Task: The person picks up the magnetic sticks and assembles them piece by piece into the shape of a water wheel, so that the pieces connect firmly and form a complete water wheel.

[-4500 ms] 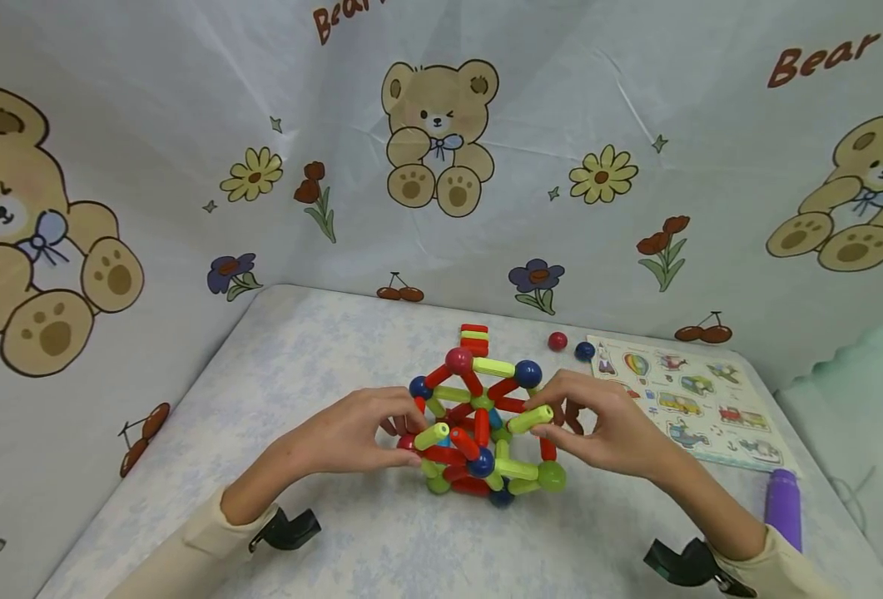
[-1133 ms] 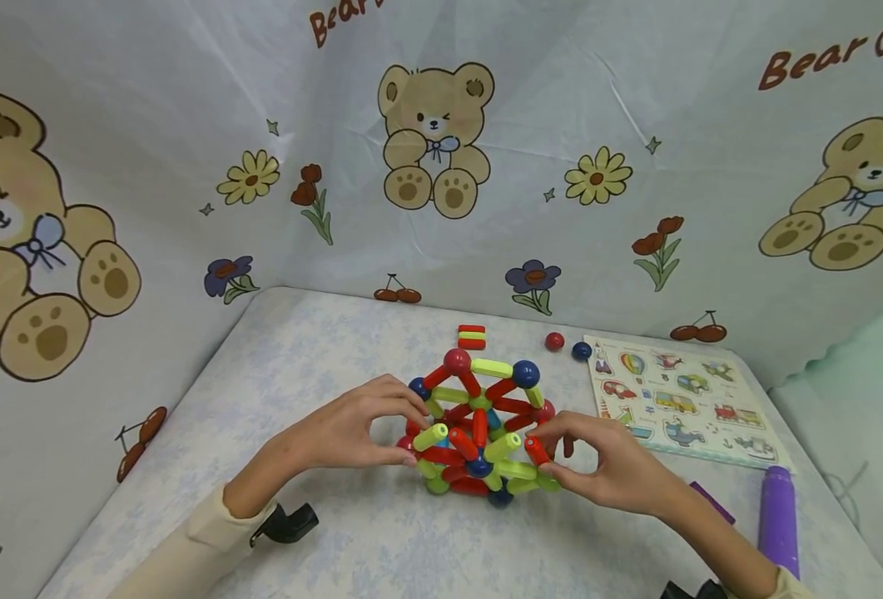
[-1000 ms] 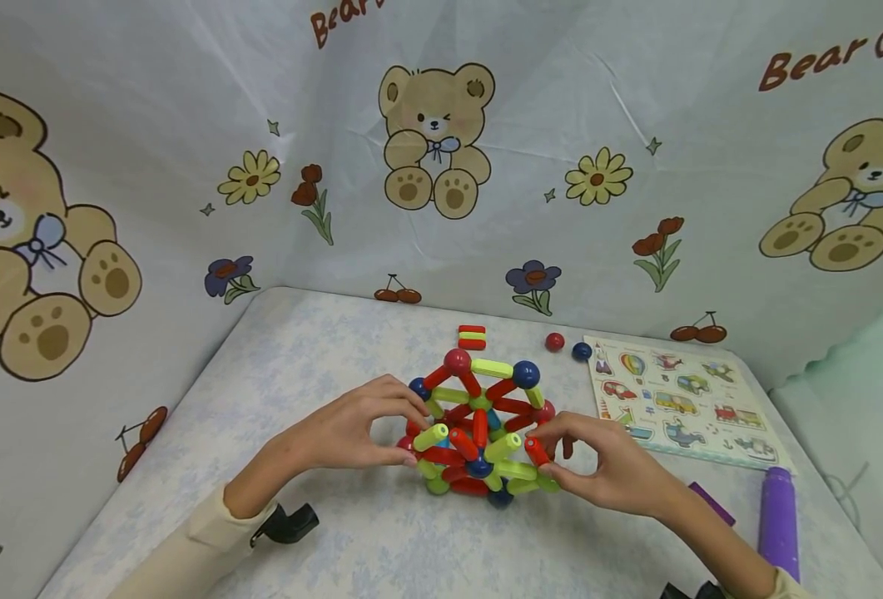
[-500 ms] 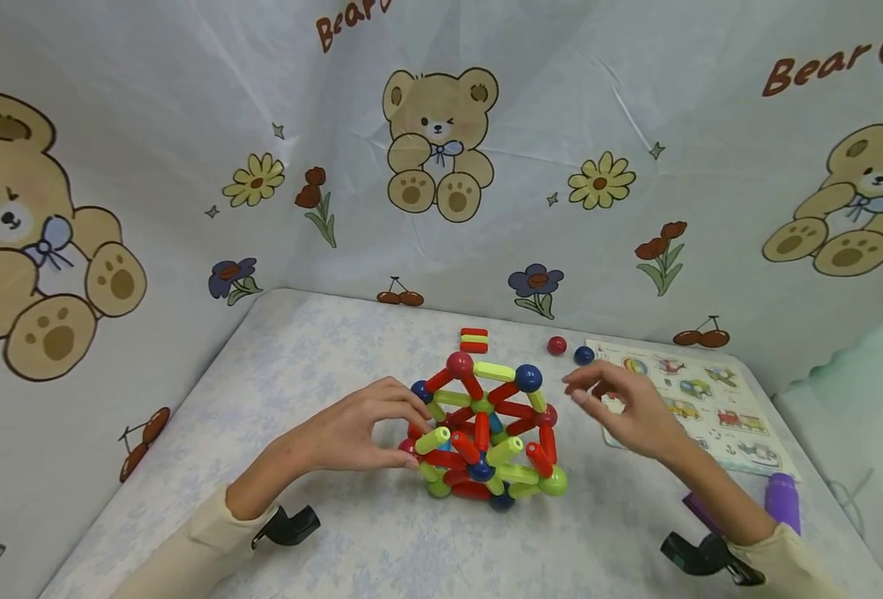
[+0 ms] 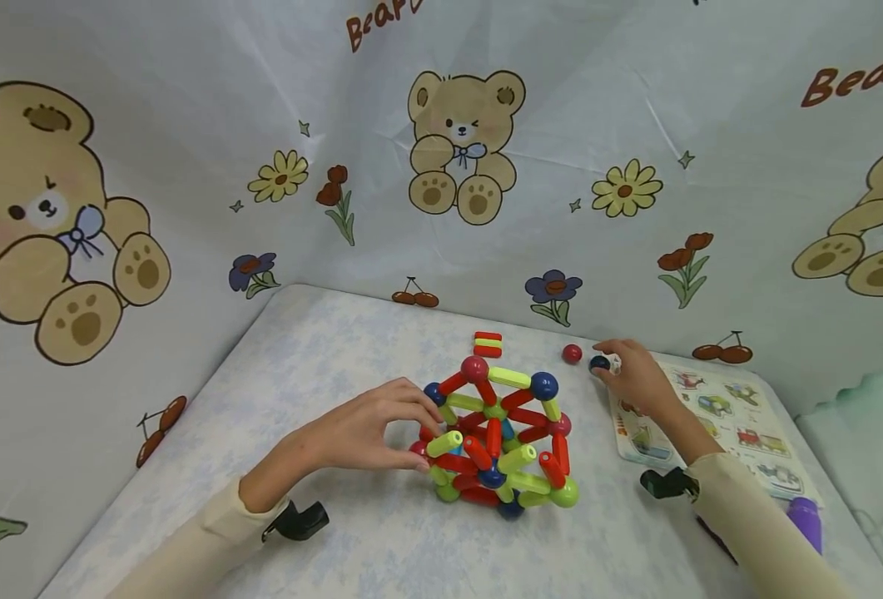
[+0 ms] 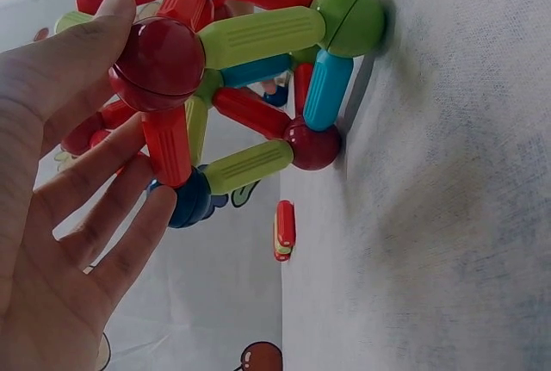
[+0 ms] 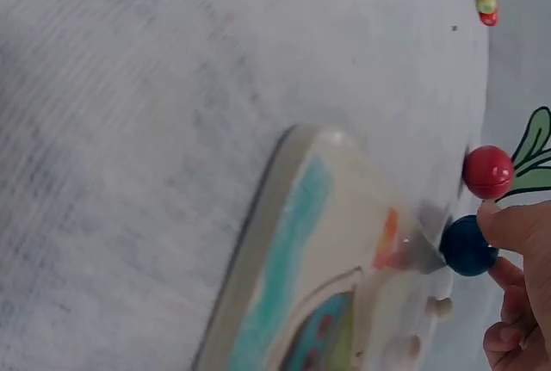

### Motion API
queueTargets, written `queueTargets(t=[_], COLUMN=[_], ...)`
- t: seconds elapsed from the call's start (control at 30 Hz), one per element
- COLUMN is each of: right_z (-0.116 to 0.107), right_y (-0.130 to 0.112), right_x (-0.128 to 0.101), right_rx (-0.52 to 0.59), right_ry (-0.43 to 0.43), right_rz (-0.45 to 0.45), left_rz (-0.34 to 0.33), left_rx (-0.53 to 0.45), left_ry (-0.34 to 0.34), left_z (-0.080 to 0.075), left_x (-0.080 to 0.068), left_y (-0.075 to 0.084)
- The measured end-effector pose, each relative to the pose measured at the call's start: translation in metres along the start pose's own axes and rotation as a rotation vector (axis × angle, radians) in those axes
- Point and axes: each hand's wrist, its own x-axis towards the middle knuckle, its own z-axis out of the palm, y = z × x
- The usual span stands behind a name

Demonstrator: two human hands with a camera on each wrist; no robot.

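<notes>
A ball-and-rod structure (image 5: 497,441) of red, yellow-green and blue pieces stands mid-table. My left hand (image 5: 419,433) grips its left side. In the left wrist view the thumb lies on a red ball (image 6: 159,61) and the fingers (image 6: 129,216) reach under a dark blue ball (image 6: 188,199). My right hand (image 5: 607,359) is stretched to the back right. One of its fingertips (image 7: 508,225) touches a loose blue ball (image 5: 599,363) (image 7: 467,246). A loose red ball (image 5: 572,353) (image 7: 488,172) lies just beside it, untouched.
A small stack of red and yellow rods (image 5: 488,344) (image 6: 283,230) lies behind the structure. A picture puzzle board (image 5: 741,428) (image 7: 293,285) lies at the right under my right forearm, with a purple cylinder (image 5: 804,520) near the right edge. A bear-print sheet walls the table.
My right hand let go of the structure's right side and moved back and to the right, to the loose blue ball. My left hand kept its hold on the structure.
</notes>
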Motion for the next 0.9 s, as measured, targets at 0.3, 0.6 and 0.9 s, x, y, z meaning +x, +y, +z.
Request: queueTargets(t=[0.3, 0.6, 0.9], right_z=[0.006, -0.017, -0.049], right_y=[0.004, -0.054, -0.160], right_x=[-0.005, -0.026, -0.068], right_rx=[-0.026, 0.181, 0.390], right_ry=[-0.001, 0.406, 0.434], right_rz=[0.057, -0.190, -0.571], left_rz=[0.001, 0.003, -0.002], left_rx=[0.005, 0.018, 0.006], left_ry=[0.007, 0.008, 0.001], left_z=[0.001, 0.000, 0.002], left_x=[0.000, -0.001, -0.001], left_y=[0.000, -0.001, -0.002])
